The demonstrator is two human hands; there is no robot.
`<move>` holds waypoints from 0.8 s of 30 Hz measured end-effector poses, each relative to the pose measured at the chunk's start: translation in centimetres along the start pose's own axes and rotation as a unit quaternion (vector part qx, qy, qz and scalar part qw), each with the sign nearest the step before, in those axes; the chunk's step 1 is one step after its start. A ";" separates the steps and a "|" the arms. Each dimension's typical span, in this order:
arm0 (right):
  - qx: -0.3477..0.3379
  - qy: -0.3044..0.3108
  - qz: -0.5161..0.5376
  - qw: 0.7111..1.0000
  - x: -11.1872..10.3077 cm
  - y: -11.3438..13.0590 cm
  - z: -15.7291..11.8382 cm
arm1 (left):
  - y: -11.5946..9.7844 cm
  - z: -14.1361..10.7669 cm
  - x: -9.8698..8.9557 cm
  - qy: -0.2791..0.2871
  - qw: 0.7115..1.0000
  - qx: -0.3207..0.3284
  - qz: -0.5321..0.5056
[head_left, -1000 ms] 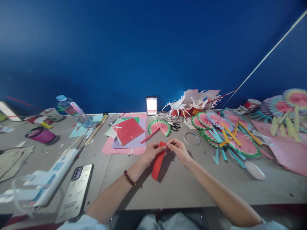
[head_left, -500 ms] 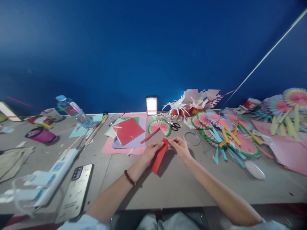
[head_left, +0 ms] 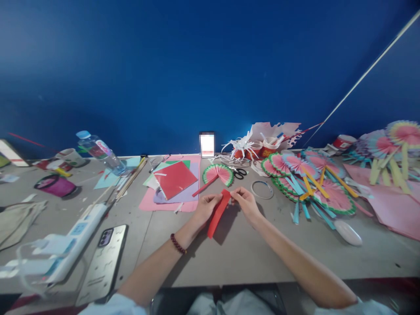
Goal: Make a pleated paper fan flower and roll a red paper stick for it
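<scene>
Between my hands hangs a red paper strip (head_left: 219, 216), tilted, its lower end a little above the table. My left hand (head_left: 206, 209) pinches its left edge near the top. At the strip's upper right edge, my right hand (head_left: 245, 202) has thumb and forefinger closed on the paper; the exact fingertip contact is small to make out. Just beyond lies a pleated paper fan (head_left: 218, 174) in pink and green with a red strip at its left side. Black-handled scissors (head_left: 240, 173) rest right of the fan, and a roll of clear tape (head_left: 262, 189) lies near my right hand.
Left of my hands is a stack of coloured paper with a red sheet pack (head_left: 175, 179) on top. Finished paper fans (head_left: 331, 192) pile up at right, near a white mouse-shaped object (head_left: 348, 232). A phone (head_left: 103, 262), power strip (head_left: 77, 245) and bottle (head_left: 101, 151) stand left.
The red strip has turned slightly and looks narrower and more curved. Both hands stay almost in the same place.
</scene>
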State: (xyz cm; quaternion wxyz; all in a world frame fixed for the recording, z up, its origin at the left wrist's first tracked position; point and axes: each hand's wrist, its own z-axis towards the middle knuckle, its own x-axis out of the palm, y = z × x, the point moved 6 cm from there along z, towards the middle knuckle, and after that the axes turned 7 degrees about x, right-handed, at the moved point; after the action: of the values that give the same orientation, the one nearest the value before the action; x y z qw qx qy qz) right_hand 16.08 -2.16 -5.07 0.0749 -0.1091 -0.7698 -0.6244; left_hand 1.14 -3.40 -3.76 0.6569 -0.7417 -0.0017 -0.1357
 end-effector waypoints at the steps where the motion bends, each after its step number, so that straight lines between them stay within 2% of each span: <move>1: 0.002 0.010 0.008 1.000 0.1 0.0 0.0 | -0.2 -0.1 0.1 0.003 1.000 0.004 0.001; 5: 0.021 0.070 0.026 0.997 0.7 0.1 -0.4 | -0.2 -0.3 0.5 0.017 1.000 0.011 -0.005; 8: 0.053 0.092 -0.011 0.994 1.1 0.0 -0.8 | 0.2 -0.3 0.6 0.024 0.999 0.016 0.016; 11: 0.061 0.076 -0.048 0.994 1.1 0.0 -0.9 | 0.3 -0.2 0.7 0.043 0.998 0.026 0.049; 15: 0.093 0.068 -0.019 0.993 1.1 -0.8 -0.8 | 0.5 0.0 0.8 0.068 0.995 0.019 0.069; 18: 0.115 0.047 0.005 0.992 0.7 -1.3 -0.6 | 1.2 0.0 1.0 0.095 0.994 -0.023 0.051; 21: 0.095 0.002 0.014 0.995 -0.3 -1.2 -0.2 | 2.3 0.0 1.4 0.113 0.990 -0.085 -0.001; 24: 0.081 -0.033 0.020 0.996 -1.0 -0.9 0.0 | 2.9 -0.1 1.5 0.119 0.986 -0.113 -0.031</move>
State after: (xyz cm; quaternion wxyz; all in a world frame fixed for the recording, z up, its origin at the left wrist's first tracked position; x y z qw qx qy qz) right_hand 16.78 -2.36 -6.15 0.0699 -0.1385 -0.8176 -0.5546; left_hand 3.13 -4.12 -6.30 0.5600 -0.7892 0.0689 -0.2424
